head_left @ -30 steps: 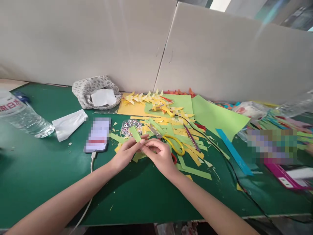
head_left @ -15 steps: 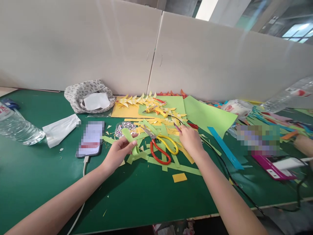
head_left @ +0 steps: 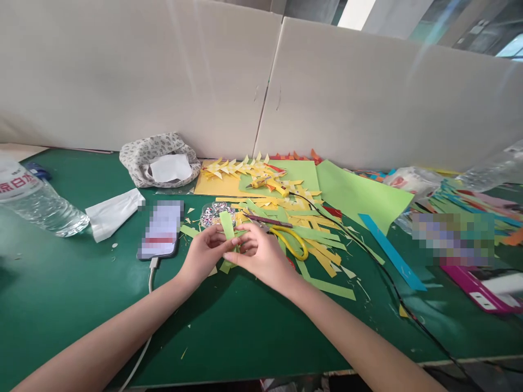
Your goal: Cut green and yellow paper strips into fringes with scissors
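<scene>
One green strip (head_left: pixel 226 223) sits pinched in the left hand (head_left: pixel 200 256); the right hand (head_left: pixel 265 258) meets its near end, grip unclear from here, pen (head_left: pixel 272 221) just beyond; probably a shaping step, the next move calling for a steady hold

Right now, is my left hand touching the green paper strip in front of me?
Touching. The head view shows it: your left hand pinches the green paper strip, thumb over its front, fingers behind.
</scene>
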Available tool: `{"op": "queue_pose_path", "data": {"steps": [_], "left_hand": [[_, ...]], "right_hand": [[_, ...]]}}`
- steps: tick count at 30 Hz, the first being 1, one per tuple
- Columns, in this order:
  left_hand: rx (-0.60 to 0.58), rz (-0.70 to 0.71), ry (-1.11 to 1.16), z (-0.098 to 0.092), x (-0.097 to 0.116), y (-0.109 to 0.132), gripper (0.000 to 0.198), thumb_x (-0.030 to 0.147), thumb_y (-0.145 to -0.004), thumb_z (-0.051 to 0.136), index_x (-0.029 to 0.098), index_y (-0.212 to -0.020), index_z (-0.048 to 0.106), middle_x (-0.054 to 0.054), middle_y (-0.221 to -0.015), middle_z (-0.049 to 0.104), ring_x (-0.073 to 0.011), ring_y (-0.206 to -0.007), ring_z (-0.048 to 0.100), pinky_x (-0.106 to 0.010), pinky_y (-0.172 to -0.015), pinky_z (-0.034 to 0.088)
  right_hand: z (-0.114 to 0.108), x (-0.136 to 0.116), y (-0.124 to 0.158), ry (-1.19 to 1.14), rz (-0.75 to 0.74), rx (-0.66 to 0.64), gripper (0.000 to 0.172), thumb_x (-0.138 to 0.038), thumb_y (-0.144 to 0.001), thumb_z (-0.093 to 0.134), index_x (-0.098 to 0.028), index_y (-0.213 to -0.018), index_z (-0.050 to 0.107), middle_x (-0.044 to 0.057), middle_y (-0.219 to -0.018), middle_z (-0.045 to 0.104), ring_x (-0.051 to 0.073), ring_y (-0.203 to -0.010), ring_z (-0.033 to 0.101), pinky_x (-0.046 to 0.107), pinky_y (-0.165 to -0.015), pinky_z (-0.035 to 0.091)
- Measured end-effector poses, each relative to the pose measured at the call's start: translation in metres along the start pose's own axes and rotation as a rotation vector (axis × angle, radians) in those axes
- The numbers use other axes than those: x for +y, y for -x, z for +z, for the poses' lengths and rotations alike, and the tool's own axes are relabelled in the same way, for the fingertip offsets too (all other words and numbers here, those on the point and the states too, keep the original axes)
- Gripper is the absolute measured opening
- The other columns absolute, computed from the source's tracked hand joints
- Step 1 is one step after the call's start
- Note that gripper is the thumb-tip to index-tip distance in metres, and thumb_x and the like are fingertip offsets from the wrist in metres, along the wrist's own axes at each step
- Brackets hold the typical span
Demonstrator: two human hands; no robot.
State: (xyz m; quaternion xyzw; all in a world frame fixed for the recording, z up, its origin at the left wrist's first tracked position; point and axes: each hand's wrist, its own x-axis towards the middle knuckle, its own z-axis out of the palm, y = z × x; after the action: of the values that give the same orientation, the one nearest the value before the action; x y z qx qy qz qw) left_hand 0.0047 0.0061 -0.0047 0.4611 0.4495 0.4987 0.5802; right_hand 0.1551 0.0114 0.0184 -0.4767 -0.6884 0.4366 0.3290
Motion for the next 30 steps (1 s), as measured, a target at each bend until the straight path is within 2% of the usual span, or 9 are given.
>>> {"op": "queue_pose_path", "data": {"steps": [3,7,12,16,19,24,30], "left_hand": [[-0.038,0.005,-0.053,0.001,-0.003,0.001,0.026,0.032,-0.067,0.069,0.016,-0.086,0.061,-0.001,-0.069,0.064,-0.0137,-0.064,0.059,-0.023,-0.058,0.046],[-0.097,0.052,-0.15,0.002,-0.006,0.002,0.023,0.036,-0.071,0.064,0.016,-0.084,0.063,-0.002,-0.071,0.065,-0.0149,-0.065,0.059,-0.025,-0.06,0.047],[-0.139,0.058,-0.18,0.003,-0.002,0.003,0.028,0.038,-0.072,0.062,0.017,-0.09,0.062,0.001,-0.061,0.062,-0.0137,-0.058,0.057,-0.025,-0.059,0.046],[-0.183,0.016,-0.111,0.004,0.001,0.004,0.035,0.04,-0.072,0.062,0.017,-0.098,0.059,-0.003,-0.073,0.068,-0.0171,-0.068,0.062,-0.027,-0.065,0.048],[-0.161,-0.032,-0.101,0.004,0.003,0.003,0.035,0.042,-0.072,0.061,0.017,-0.096,0.058,-0.005,-0.075,0.068,-0.0191,-0.073,0.063,-0.029,-0.067,0.049],[-0.043,-0.048,-0.038,0.002,0.006,0.0,0.025,0.043,-0.073,0.06,0.018,-0.076,0.059,-0.001,-0.072,0.064,-0.0152,-0.073,0.063,-0.025,-0.068,0.05],[-0.037,-0.03,-0.018,0.001,0.007,0.001,0.022,0.039,-0.074,0.061,0.018,-0.073,0.058,0.001,-0.07,0.058,-0.013,-0.072,0.06,-0.023,-0.067,0.05]], "right_hand": [[-0.001,0.004,0.008,-0.07,0.077,0.002,0.037,-0.027,-0.07,0.064,-0.022,-0.104,0.05,0.002,-0.081,0.065,0.014,-0.07,0.063,0.027,-0.066,0.052],[-0.01,0.013,0.015,-0.084,0.177,-0.034,0.034,-0.03,-0.069,0.064,-0.021,-0.099,0.052,0.001,-0.075,0.065,0.015,-0.067,0.063,0.027,-0.061,0.052],[-0.01,0.018,0.024,-0.105,0.183,-0.022,0.033,-0.037,-0.071,0.062,-0.021,-0.097,0.051,0.0,-0.07,0.064,0.014,-0.061,0.062,0.028,-0.06,0.051],[-0.01,0.013,0.027,-0.147,0.158,0.019,0.038,-0.033,-0.068,0.066,-0.022,-0.101,0.049,0.001,-0.078,0.064,0.015,-0.069,0.064,0.029,-0.066,0.053],[-0.012,0.009,0.028,-0.15,0.148,0.042,0.038,-0.028,-0.069,0.064,-0.023,-0.103,0.048,0.001,-0.079,0.065,0.015,-0.071,0.064,0.029,-0.068,0.053],[-0.016,0.009,0.029,-0.115,0.176,0.069,0.035,-0.031,-0.071,0.063,-0.023,-0.102,0.048,0.0,-0.075,0.066,0.015,-0.069,0.064,0.029,-0.066,0.053],[-0.015,0.011,0.031,-0.13,0.17,0.086,0.037,-0.031,-0.069,0.064,-0.023,-0.102,0.048,0.0,-0.075,0.065,0.016,-0.07,0.065,0.031,-0.067,0.054]]}}
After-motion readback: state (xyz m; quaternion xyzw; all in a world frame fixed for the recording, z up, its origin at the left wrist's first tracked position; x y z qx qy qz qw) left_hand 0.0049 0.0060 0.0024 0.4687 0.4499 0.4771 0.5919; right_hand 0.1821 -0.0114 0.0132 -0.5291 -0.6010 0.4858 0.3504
